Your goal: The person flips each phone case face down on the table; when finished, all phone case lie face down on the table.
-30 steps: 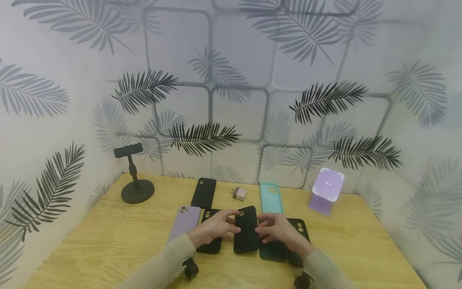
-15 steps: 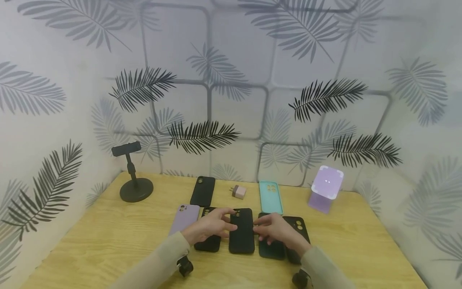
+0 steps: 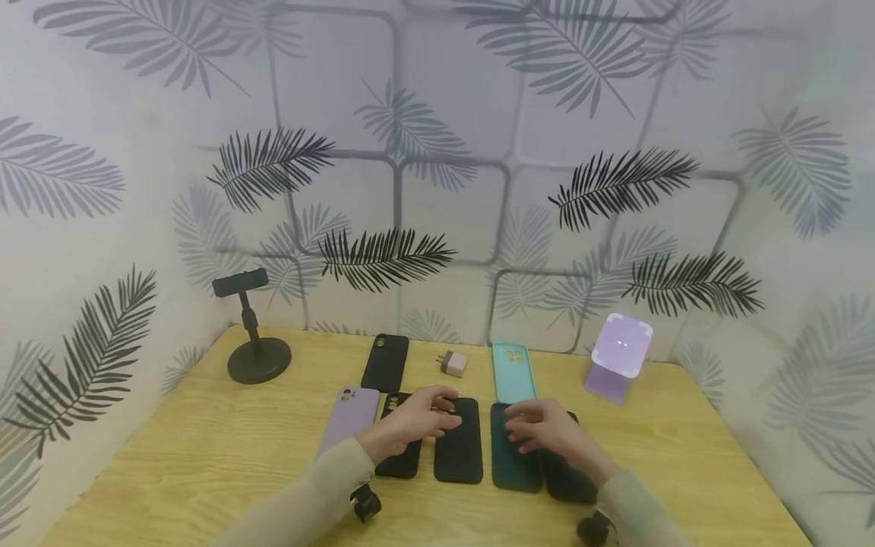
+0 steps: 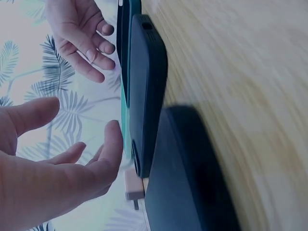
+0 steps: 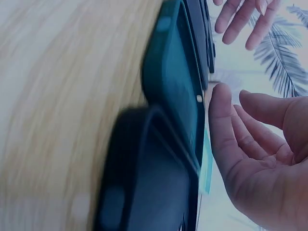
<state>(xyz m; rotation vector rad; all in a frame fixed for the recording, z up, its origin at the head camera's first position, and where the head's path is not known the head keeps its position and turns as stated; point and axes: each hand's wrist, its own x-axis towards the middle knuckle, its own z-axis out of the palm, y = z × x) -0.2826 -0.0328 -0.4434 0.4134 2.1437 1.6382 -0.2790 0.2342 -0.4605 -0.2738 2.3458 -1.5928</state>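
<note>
A black phone case (image 3: 459, 452) lies flat on the wooden table, camera cutout toward the far side. My left hand (image 3: 418, 418) hovers over its upper left edge, fingers loosely bent and holding nothing. Over the dark green phone case (image 3: 516, 465) hangs my right hand (image 3: 552, 434), also without anything in it; in the right wrist view this green case (image 5: 168, 82) shows its hollow inside. Another black case (image 3: 573, 483) lies partly hidden under the right forearm. Left of the middle one, a further black case (image 3: 405, 462) is partly covered by my left hand, beside a lilac case (image 3: 352, 418).
Behind the row lie a black case (image 3: 386, 363), a pink plug charger (image 3: 453, 363) and a turquoise case (image 3: 514, 374). A black round-based phone stand (image 3: 258, 360) stands at back left, a purple stand (image 3: 620, 346) at back right. The patterned wall rises behind.
The middle black phone case, tilted between both hands a second ago, now lies flat. Both hands have let go; the right has moved right, over the dark green case.
</note>
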